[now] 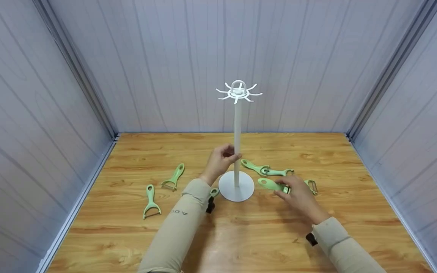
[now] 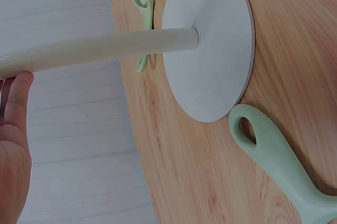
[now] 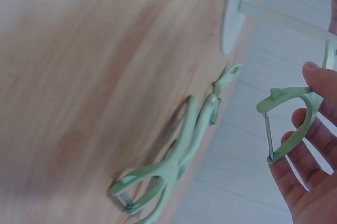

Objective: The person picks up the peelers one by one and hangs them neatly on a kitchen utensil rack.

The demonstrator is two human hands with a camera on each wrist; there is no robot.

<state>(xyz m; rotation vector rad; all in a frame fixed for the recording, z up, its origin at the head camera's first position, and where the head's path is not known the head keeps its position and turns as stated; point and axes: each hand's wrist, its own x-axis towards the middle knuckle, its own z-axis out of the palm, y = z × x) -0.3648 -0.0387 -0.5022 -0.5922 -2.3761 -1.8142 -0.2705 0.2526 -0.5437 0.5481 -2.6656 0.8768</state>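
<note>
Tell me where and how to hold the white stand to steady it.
Hold the stand by its slim pole, below the hooks, coming in from the left, where the left hand is. The pole is upright and straight, which should suit a wrapped grip; the hooks spread out all round, and the right hand holds a peeler opposite.

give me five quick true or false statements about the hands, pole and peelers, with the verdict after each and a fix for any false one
1. The right hand holds a peeler. True.
2. The left hand holds a peeler too. False: it holds the pole.
3. The pole stands upright. True.
4. Peelers hang from the hooks. False: the hooks are bare.
5. The base under the pole is square. False: it is round.
</note>
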